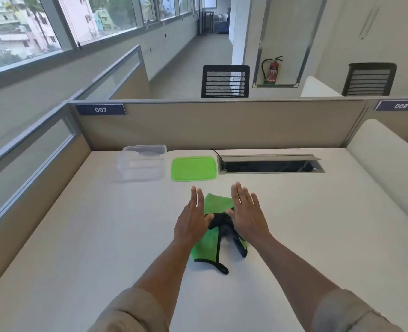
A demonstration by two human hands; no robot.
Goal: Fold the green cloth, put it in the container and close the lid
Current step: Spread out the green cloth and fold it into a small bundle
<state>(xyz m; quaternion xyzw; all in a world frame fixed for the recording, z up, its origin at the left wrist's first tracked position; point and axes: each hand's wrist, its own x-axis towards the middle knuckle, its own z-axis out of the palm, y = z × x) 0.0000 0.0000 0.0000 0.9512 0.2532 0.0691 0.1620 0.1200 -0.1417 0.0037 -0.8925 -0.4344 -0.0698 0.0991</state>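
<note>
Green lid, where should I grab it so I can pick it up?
Take the green lid by its near edge, coming from the front. It lies flat on the white desk, so only the thin rim gives a grip. The clear container sits close on its left and the cable slot on its right, so the near side looks freest.

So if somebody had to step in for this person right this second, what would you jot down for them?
Left hand: open, flat, fingers stretched, over the left side of the green cloth; no grip on it.
Right hand: open, flat, over the cloth's right side.
Cloth: crumpled on the white desk, not folded.
Clear container: empty, open, at the back left of the desk.
Green lid: lying flat just right of the container.
Done: nothing yet.
Left: fold the cloth, put it in the container, close the lid.
</note>
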